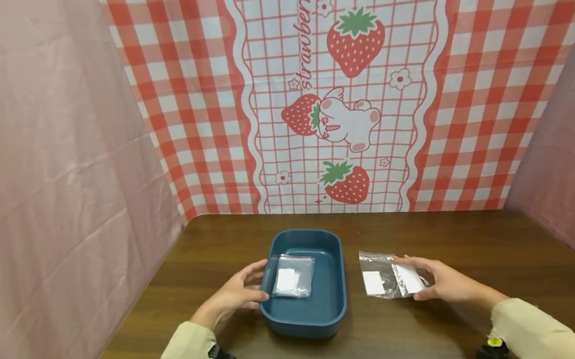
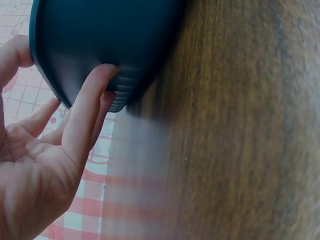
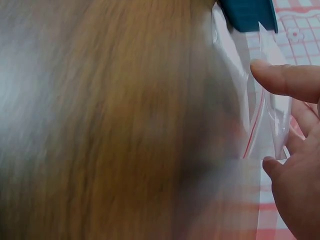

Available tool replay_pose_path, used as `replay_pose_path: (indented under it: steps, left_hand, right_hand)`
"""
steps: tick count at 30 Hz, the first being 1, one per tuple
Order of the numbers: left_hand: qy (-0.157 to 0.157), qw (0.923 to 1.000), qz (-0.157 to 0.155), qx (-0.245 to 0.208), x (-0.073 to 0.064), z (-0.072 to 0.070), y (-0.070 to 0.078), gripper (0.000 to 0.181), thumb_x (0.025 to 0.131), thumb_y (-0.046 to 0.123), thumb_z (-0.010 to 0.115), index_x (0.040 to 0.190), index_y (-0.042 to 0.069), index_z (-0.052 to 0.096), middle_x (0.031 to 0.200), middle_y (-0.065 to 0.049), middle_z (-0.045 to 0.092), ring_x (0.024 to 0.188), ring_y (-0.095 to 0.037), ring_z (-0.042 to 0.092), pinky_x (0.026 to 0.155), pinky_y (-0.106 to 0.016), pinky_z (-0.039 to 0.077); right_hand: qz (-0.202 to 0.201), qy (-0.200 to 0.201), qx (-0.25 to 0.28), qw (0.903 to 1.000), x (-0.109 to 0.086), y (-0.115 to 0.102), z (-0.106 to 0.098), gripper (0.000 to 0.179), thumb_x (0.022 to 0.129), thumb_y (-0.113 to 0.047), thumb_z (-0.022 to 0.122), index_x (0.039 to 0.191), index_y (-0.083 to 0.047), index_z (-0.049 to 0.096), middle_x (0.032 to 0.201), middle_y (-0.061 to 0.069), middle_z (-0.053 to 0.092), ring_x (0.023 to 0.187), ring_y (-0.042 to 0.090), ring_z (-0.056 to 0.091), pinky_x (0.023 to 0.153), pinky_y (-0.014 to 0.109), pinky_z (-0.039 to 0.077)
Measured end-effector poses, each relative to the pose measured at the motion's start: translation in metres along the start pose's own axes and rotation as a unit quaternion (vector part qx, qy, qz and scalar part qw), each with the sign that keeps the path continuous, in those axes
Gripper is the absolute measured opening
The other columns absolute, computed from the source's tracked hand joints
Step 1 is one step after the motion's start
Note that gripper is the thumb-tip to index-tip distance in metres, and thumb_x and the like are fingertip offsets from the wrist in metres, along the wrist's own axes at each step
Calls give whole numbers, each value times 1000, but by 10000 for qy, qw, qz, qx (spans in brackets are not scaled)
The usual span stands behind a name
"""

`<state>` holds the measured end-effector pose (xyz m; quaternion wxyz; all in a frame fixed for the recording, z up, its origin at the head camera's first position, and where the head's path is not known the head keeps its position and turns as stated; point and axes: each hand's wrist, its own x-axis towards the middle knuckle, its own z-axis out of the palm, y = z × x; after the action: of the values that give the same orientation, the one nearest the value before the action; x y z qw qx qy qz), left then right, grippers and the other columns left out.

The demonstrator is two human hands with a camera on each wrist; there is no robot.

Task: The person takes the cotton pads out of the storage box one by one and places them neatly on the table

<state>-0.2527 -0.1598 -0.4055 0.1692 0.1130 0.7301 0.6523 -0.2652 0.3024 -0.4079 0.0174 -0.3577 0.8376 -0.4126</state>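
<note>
A dark teal plastic bin (image 1: pixel 306 324) stands on the wooden table, with clear zip-lock bags (image 1: pixel 305 276) lying inside at its left wall; a white label shows through them. My left hand (image 1: pixel 233 296) rests its spread, nearly straight fingers against the bin's left side, one fingertip (image 2: pixel 107 70) on the outer wall. To the right of the bin, my right hand (image 1: pixel 445 282) holds a clear zip-lock bag (image 1: pixel 408 278) with a white label between thumb and fingers. Just left of it, overlapping, is another clear zip-lock bag (image 1: pixel 374 282) with a white label.
The brown wooden table (image 1: pixel 391 340) spreads around the bin. Behind it hangs a red-and-white checked curtain (image 1: pixel 200 96) with strawberry prints. Pink cloth (image 1: pixel 63 163) closes off the left side, and more pink cloth hangs at the right.
</note>
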Motion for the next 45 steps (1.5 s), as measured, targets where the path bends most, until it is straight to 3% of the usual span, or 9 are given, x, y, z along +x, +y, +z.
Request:
replay_pose_path:
  steps: [6,9,14,17,21,29,34,41,45]
  left_hand:
    - [13,10000,-3,-11,0,0,0,77,78,-3,67,144,5,30,135,-27,39,97,-29,59,73,-41,52]
    - [51,10000,-33,-7,0,0,0,77,78,-3,68,144,6,30,135,-27,39,97,-29,59,73,-41,52]
    - [32,10000,-18,-47,0,0,0,76,78,-3,67,144,6,30,135,-27,39,97,-30,59,73,-41,52]
    - [10,10000,3,-60,0,-1,-1,77,78,-3,67,144,6,30,135,-27,39,97,-29,59,73,-41,52]
    - [-1,10000,16,-55,0,-1,-1,77,78,-3,67,144,6,30,135,-27,39,97,-29,59,73,-41,52]
    - [-14,10000,26,-47,0,-1,-1,77,77,-3,68,144,5,30,135,-27,39,98,-29,59,72,-41,52]
    - [-1,10000,14,-35,0,-1,0,77,77,-2,68,144,5,30,135,-27,39,97,-29,59,73,-41,52]
    - [44,10000,-20,-36,0,-1,-1,78,77,-2,69,144,6,30,135,-26,40,97,-28,59,73,-41,52]
    - [40,10000,-21,-40,1,-1,-1,78,77,-2,69,144,7,30,135,-26,39,98,-28,58,73,-41,52]
  right_hand:
    - [-338,-91,-223,9991,-11,16,-7,67,72,-10,76,131,5,47,135,23,44,125,-11,22,94,6,18]
    - [-375,-201,-244,9988,-15,22,-11,67,74,-10,75,132,6,46,137,16,46,125,-12,20,94,6,17]
    - [135,-323,-606,9975,-21,25,-20,70,73,-18,76,134,-2,47,134,25,44,123,-1,31,89,13,30]
    - [314,-418,-765,9957,-22,27,-25,69,73,-17,77,133,-2,48,130,31,44,112,7,42,80,21,37]
    - [295,-495,-816,9950,-21,32,-27,64,73,-14,77,129,0,50,123,34,47,97,7,46,72,25,38]
    - [543,-456,-915,9933,-17,38,-26,63,72,-13,77,127,3,50,121,34,48,89,11,47,70,25,38]
    - [509,-453,-1159,9909,-16,38,-26,63,71,-14,78,126,2,52,125,30,48,109,11,45,80,22,38]
    - [636,-517,-1196,9894,-16,34,-26,62,71,-18,78,125,0,54,130,30,45,124,43,32,93,27,33]
    - [595,-420,-1144,9908,-16,33,-25,59,71,-19,78,123,-4,56,131,29,45,132,14,23,93,25,32]
